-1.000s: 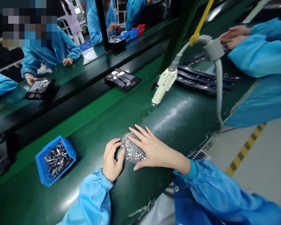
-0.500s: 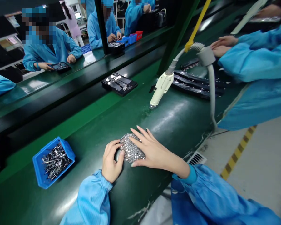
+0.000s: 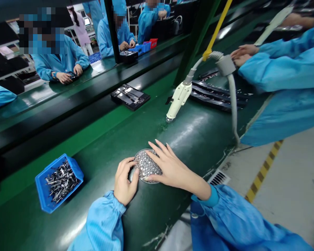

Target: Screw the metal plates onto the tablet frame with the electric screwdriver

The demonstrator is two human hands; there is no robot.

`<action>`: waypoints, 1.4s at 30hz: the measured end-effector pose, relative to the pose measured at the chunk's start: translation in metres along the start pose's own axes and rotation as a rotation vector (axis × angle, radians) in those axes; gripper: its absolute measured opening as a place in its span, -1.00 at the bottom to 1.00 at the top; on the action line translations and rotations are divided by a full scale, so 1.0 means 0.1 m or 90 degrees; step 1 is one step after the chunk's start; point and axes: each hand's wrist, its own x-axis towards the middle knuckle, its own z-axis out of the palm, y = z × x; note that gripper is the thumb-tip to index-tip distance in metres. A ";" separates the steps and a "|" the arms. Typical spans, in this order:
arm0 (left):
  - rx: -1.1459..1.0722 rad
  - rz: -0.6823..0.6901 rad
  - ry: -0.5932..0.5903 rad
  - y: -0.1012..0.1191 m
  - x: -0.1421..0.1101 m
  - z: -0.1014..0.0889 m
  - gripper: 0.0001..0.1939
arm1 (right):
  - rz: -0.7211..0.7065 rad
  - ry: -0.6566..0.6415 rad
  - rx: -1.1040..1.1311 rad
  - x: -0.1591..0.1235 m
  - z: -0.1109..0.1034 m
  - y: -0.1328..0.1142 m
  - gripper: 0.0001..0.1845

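A round metal tray (image 3: 148, 165) lies on the green bench, its face covered with rows of small shiny dots that look like screw heads or holes. My left hand (image 3: 125, 179) grips the tray's left rim between thumb and curled fingers. Over the tray's right side, my right hand (image 3: 170, 169) is spread flat with its fingers apart, the thumb near the lower rim. Part of the tray is hidden under that hand. Left of my hands stands a blue bin (image 3: 39, 190) holding many small metal parts.
A pale electric screwdriver (image 3: 178, 100) hangs beyond my hands, its grey cable (image 3: 234, 108) looping right. A black device with an open casing (image 3: 130, 97) lies at the back. Dark strips (image 3: 217, 96) lie near a co-worker's hands (image 3: 243, 55). Other workers sit across the line.
My right hand has shifted slightly across the tray; my left hand keeps its place at the rim. Across the line, a worker's hands have come together around a dark device. The view has shifted slightly.
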 end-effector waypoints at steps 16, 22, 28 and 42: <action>-0.026 -0.010 -0.014 0.02 -0.02 0.02 -0.83 | 0.016 0.027 0.006 -0.19 0.11 0.17 -0.09; -0.037 -0.012 -0.017 0.04 -0.02 0.01 -0.83 | -0.018 0.053 -0.009 -0.10 0.05 0.14 -0.21; -0.040 -0.013 -0.016 0.04 -0.03 0.02 -0.84 | -0.036 0.113 -0.007 0.04 0.09 0.18 -0.59; -0.062 -0.022 -0.020 0.06 -0.04 0.03 -0.82 | -0.149 0.228 -0.187 0.32 0.03 0.13 -0.70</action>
